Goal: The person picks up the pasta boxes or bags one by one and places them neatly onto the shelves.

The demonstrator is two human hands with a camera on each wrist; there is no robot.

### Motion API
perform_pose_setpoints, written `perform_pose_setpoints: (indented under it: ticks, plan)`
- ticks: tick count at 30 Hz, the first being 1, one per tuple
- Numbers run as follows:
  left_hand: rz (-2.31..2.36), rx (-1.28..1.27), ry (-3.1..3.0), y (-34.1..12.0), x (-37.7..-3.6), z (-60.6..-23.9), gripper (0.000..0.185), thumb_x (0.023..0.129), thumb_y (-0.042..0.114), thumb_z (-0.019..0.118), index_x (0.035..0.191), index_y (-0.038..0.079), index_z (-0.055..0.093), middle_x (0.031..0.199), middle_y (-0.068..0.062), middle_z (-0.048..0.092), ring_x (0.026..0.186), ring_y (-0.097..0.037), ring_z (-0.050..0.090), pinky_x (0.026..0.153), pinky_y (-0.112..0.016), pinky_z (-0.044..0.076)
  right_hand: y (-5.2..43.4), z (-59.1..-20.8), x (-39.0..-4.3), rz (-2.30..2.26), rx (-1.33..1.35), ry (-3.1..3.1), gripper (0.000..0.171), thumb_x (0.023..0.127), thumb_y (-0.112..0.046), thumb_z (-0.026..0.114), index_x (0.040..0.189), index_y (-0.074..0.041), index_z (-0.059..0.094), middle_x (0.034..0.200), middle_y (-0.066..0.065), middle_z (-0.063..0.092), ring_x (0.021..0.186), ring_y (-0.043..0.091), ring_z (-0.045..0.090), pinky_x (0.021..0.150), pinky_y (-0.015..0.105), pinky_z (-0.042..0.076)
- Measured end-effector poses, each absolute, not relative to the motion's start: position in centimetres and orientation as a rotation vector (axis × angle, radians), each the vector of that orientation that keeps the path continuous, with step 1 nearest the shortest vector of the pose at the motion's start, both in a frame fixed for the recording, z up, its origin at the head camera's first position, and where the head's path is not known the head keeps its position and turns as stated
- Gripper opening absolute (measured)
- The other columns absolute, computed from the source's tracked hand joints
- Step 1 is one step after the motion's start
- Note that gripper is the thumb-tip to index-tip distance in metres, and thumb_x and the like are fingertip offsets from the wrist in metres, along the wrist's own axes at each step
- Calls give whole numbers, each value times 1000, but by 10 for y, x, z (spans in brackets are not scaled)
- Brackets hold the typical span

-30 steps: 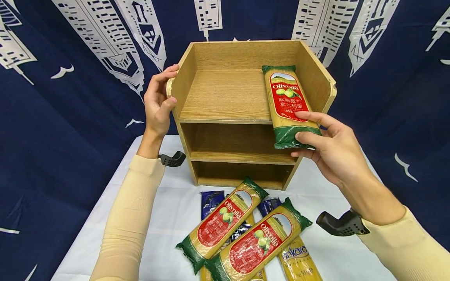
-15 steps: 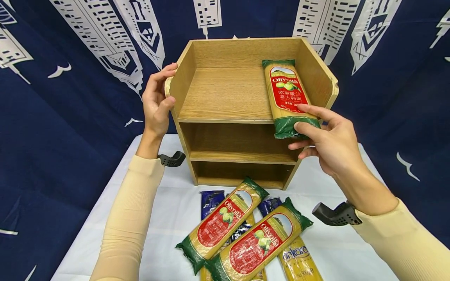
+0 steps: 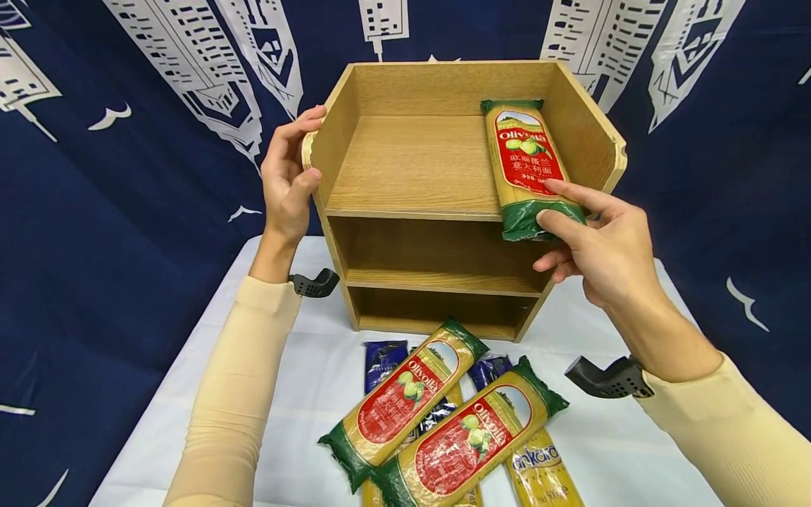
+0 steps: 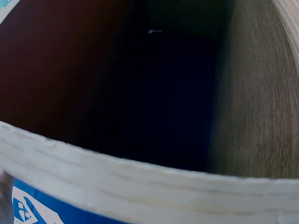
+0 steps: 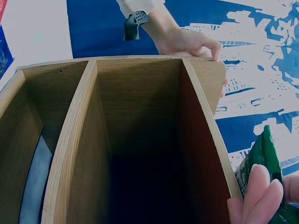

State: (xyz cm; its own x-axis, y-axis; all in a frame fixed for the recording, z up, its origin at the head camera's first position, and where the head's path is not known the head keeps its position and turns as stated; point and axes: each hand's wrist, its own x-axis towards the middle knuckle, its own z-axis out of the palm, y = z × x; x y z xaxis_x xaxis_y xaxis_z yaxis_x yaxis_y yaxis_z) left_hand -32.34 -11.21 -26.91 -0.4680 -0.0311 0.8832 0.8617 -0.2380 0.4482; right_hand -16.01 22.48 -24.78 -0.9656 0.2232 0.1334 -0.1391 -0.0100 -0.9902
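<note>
While the left hand [image 3: 284, 186] grips the shelf [image 3: 418, 165] by its left edge, the right hand [image 3: 610, 246], pinching the pack [image 3: 528, 151] where it overhangs the top's front edge near the right corner, would best guide it level and straight, though contact underneath is partly hidden.

1. we see a pale board edge [image 4: 140, 189] curving across the bottom.
2. above it, we find a dark hollow [image 4: 163, 107] beside a brown wood panel [image 4: 261, 93].
3. below, we spot blue-and-white cloth [image 4: 56, 208].
</note>
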Motion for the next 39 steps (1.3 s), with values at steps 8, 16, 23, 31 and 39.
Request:
perform_pose_setpoints:
  ticks: [8, 16, 23, 31, 39]
  plan:
    - [-1784, -1041, -1369, -114, -324, -266, 72, 72, 48, 76, 118, -7, 62, 135, -24, 60, 131, -34, 51, 110, -42, 39, 224, -244, -164, 2043, -118, -2033, 56, 86, -9, 80, 140, -12, 64, 92, 10, 73, 41, 24, 64, 33, 24, 43]
    - [-1822, -1073, -1374, -109, -327, -269, 61, 72, 34, 70, 117, -6, 62, 135, -24, 60, 132, -33, 51, 113, -44, 37, 230, -249, -158, 2129, -96, -1991, 58, 87, -4, 77, 143, -12, 60, 92, 9, 74, 47, 24, 67, 35, 24, 45]
    - [-1843, -1075, -1366, -109, -327, -267, 57, 69, 27, 65, 116, -6, 63, 134, -24, 60, 132, -33, 52, 113, -44, 37, 234, -252, -146, 2144, -65, -1948, 63, 87, -6, 79, 146, -12, 57, 101, 6, 75, 63, 21, 72, 38, 27, 50]
    - [-1855, -1060, -1373, -112, -324, -266, 56, 68, 27, 65, 115, -4, 64, 134, -23, 61, 132, -33, 52, 112, -43, 38, 235, -262, -126, 2185, 10, -1836, 69, 87, 7, 73, 150, -7, 48, 108, 10, 74, 75, 22, 73, 52, 33, 58]
    - [-1861, -1068, -1343, -114, -321, -265, 56, 68, 27, 67, 114, -5, 65, 133, -24, 61, 131, -34, 53, 111, -43, 38, 237, -277, -108, 2264, 92, -1745, 72, 86, 13, 70, 151, -1, 43, 111, 14, 74, 75, 23, 73, 58, 30, 60]
